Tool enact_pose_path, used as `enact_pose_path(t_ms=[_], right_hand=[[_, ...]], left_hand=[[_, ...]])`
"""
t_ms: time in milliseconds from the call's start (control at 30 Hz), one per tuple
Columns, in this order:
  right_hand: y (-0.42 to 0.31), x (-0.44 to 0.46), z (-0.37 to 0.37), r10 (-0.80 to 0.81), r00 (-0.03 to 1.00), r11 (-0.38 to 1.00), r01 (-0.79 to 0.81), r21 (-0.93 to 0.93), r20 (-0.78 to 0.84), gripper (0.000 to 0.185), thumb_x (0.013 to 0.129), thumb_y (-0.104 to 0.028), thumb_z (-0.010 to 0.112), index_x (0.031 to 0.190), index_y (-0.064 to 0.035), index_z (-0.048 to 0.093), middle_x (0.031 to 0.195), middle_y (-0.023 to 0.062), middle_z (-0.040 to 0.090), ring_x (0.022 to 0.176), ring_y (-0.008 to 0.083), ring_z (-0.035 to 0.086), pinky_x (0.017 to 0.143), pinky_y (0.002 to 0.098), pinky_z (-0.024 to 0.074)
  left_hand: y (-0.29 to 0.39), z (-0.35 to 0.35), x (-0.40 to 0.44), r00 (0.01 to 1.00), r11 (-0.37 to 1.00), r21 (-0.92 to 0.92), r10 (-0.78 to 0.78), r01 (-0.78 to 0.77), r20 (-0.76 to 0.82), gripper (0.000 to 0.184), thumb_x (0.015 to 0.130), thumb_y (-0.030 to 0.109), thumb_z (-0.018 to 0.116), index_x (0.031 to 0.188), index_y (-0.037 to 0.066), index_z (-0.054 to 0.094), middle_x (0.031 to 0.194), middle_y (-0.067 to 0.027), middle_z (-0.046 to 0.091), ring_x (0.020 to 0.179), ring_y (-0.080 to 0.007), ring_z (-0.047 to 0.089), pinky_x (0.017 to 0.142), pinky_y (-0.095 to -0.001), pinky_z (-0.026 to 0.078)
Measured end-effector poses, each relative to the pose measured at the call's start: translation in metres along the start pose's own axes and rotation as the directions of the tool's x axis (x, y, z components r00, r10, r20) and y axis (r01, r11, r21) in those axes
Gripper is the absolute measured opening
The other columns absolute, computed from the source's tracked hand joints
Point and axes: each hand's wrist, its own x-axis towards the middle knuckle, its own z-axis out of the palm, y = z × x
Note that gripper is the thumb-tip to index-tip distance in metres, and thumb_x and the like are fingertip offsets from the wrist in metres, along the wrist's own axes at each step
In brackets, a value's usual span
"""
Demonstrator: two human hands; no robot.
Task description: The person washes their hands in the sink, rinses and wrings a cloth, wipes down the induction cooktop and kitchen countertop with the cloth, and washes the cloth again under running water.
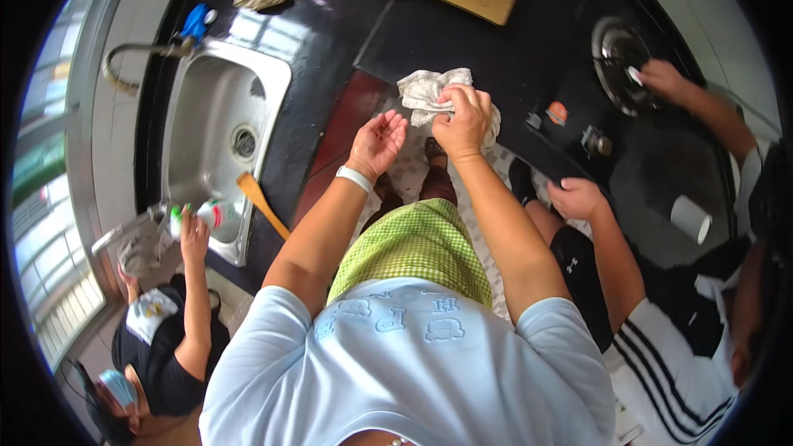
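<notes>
My right hand [467, 122] is closed on a crumpled white cloth [434, 92] at the edge of the black countertop [347, 29]. Part of the cloth hangs out past my fingers on the right. Just to the left, my left hand [380, 142] is turned palm up with its fingers loosely spread. Nothing lies in that palm, and a white band circles the wrist. A small gap separates my two hands.
On the left is a steel sink [277, 83] with a faucet [124, 66]; a wooden spatula [263, 205] leans by its corner. One co-worker's hand [195, 235] holds a bottle. At right, another's hand [665, 81] touches the stove burner; a white cup [690, 220] lies nearby.
</notes>
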Motion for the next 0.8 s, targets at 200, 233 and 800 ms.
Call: enact_pose_path(t_ms=[200,233,800], right_hand=[[-0.046,0.016,0.057,-0.109,0.977,0.993,0.098,0.069,0.181,0.026,0.050,-0.003,0.061,0.071,-0.0169,0.054,0.086,-0.0057,0.057,0.085,0.0243,0.048,0.075,0.0371,0.0382],[-0.049,0.017,0.068,-0.155,0.966,0.986,0.138,0.097,0.208,0.025,0.051,-0.003,0.060,0.071,-0.0168,0.055,0.087,-0.0063,0.058,0.086,0.0240,0.048,0.075,0.0373,0.0382],[-0.095,-0.024,0.167,0.445,0.892,0.691,-0.401,0.602,0.082,0.033,0.062,-0.009,0.054,0.091,-0.0002,0.041,0.091,0.0143,0.043,0.086,0.0275,0.045,0.082,0.0383,0.0373]], left_hand=[[0.026,-0.033,0.001,0.987,0.971,-0.192,0.154,-0.143,0.043,0.022,0.090,0.017,0.044,0.091,0.000,0.057,0.087,-0.0112,0.061,0.082,-0.0228,0.059,0.076,-0.0337,0.049],[0.027,-0.039,-0.003,0.985,0.955,-0.242,0.175,-0.171,-0.006,0.022,0.089,0.017,0.043,0.091,0.000,0.057,0.087,-0.0113,0.061,0.082,-0.0234,0.059,0.076,-0.0339,0.050],[-0.051,-0.161,-0.118,0.879,0.741,-0.501,0.260,-0.447,-0.400,0.020,0.089,0.016,0.047,0.096,-0.001,0.055,0.091,-0.0110,0.059,0.086,-0.0254,0.058,0.075,-0.0330,0.051]])
